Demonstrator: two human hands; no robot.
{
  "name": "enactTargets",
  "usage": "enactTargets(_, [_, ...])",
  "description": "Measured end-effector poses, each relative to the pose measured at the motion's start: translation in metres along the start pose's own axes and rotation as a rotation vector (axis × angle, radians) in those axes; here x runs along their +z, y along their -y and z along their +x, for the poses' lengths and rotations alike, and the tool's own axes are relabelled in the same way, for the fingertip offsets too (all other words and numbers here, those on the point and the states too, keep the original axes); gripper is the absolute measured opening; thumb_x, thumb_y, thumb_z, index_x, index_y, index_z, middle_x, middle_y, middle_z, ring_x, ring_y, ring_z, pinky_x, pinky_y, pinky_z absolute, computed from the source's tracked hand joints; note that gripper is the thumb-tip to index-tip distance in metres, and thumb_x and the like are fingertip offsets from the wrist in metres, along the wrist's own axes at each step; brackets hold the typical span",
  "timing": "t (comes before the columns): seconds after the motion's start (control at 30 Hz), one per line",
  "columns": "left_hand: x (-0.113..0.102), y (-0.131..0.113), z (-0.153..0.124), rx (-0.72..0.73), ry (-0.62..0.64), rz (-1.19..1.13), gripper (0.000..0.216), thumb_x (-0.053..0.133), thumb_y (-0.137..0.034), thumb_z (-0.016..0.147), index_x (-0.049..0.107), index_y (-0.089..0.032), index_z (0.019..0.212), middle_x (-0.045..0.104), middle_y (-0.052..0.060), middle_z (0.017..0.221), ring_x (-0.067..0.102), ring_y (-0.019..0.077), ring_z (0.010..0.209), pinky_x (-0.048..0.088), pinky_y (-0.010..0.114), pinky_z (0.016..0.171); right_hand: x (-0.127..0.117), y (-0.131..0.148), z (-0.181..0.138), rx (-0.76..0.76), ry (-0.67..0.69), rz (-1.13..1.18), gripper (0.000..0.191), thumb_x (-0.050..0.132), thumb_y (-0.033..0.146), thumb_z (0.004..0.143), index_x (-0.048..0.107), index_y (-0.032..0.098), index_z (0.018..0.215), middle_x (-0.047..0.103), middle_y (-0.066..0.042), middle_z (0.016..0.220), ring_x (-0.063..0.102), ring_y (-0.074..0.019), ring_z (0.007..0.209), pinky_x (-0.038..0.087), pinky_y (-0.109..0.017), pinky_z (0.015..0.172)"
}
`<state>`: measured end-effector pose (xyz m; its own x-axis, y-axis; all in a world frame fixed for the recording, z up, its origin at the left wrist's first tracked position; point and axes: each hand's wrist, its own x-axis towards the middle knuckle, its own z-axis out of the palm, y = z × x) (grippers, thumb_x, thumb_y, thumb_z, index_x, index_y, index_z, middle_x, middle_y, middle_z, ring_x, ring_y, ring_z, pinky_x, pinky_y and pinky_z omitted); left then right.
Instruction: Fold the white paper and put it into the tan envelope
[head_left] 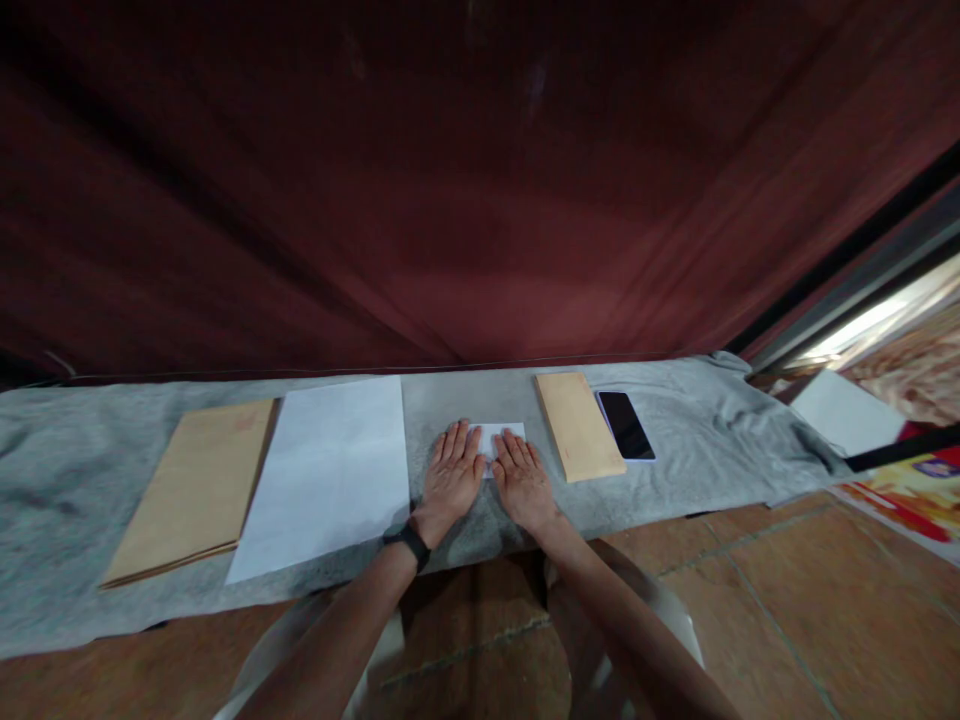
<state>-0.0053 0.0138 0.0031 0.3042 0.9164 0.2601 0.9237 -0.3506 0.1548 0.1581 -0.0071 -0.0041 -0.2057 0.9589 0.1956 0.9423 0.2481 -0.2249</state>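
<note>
A small folded white paper [491, 432] lies on the grey cloth, partly covered by both my hands. My left hand [452, 472] presses flat on its left side, fingers stretched out, a dark band on the wrist. On its right side my right hand [523, 480] also lies flat with fingers extended. Between my thumbs a strip of the paper shows; the rest is hidden beneath the hands. Left of my hands is a large white sheet [330, 470]. A small brown envelope [580, 427] rests to the right of my right hand.
Large brown envelopes [191, 485] lie stacked at the left, beside the white sheet. A phone [627, 426] sits right of the small envelope. Grey cloth [705, 430] covers the long narrow surface, wrinkled at its right end. Behind it hangs a dark red curtain [480, 220].
</note>
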Motion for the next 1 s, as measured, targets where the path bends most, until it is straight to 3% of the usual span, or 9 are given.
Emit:
enactTargets(0.23, [0.0, -0.003, -0.004, -0.018, -0.021, 0.01, 0.061, 0.04, -0.046, 0.102, 0.043, -0.015, 0.154, 0.037, 0.015, 0.162, 0.033, 0.0311, 0.151, 0.029, 0.051, 0.123, -0.001, -0.017, 0.008, 0.05, -0.043, -0.023, 0.054, 0.03, 0.035, 0.108, 0.04, 0.012, 0.155, 0.038, -0.012, 0.161, 0.038, -0.0272, 0.149, 0.029, -0.047, 0.122])
enactTargets(0.53, [-0.005, -0.002, -0.012, -0.007, -0.01, 0.021, 0.06, 0.044, -0.047, 0.101, 0.043, -0.018, 0.154, 0.036, 0.015, 0.163, 0.032, 0.0335, 0.151, 0.027, 0.056, 0.123, -0.002, -0.026, 0.01, 0.034, -0.009, -0.033, 0.055, 0.033, 0.037, 0.108, 0.038, 0.013, 0.157, 0.039, -0.01, 0.162, 0.035, -0.0283, 0.15, 0.029, -0.045, 0.122])
enactTargets(0.7, [-0.008, -0.011, -0.024, 0.123, 0.013, -0.012, 0.053, 0.04, -0.035, 0.103, 0.045, -0.018, 0.153, 0.039, 0.011, 0.162, 0.032, 0.0278, 0.152, 0.029, 0.05, 0.124, -0.002, -0.026, 0.009, 0.018, -0.034, -0.037, 0.062, 0.039, 0.047, 0.106, 0.037, 0.012, 0.157, 0.039, -0.013, 0.161, 0.035, -0.0302, 0.15, 0.031, -0.048, 0.121])
enactTargets(0.83, [-0.01, -0.016, -0.034, 0.221, 0.031, -0.017, 0.057, 0.043, -0.043, 0.103, 0.041, -0.018, 0.155, 0.038, 0.012, 0.163, 0.032, 0.0275, 0.152, 0.03, 0.049, 0.123, -0.005, -0.026, 0.009, 0.008, -0.027, -0.044, 0.06, 0.039, 0.043, 0.106, 0.039, 0.011, 0.156, 0.038, -0.013, 0.162, 0.034, -0.0301, 0.151, 0.031, -0.048, 0.121])
enactTargets(1.0, [-0.015, -0.003, -0.043, 0.282, 0.045, -0.011, 0.06, 0.046, -0.049, 0.102, 0.039, -0.026, 0.157, 0.033, 0.012, 0.165, 0.034, 0.0285, 0.151, 0.033, 0.05, 0.121, -0.007, -0.025, 0.01, 0.034, -0.033, -0.034, 0.053, 0.038, 0.036, 0.106, 0.041, 0.014, 0.155, 0.039, -0.011, 0.162, 0.036, -0.0275, 0.15, 0.031, -0.046, 0.121])
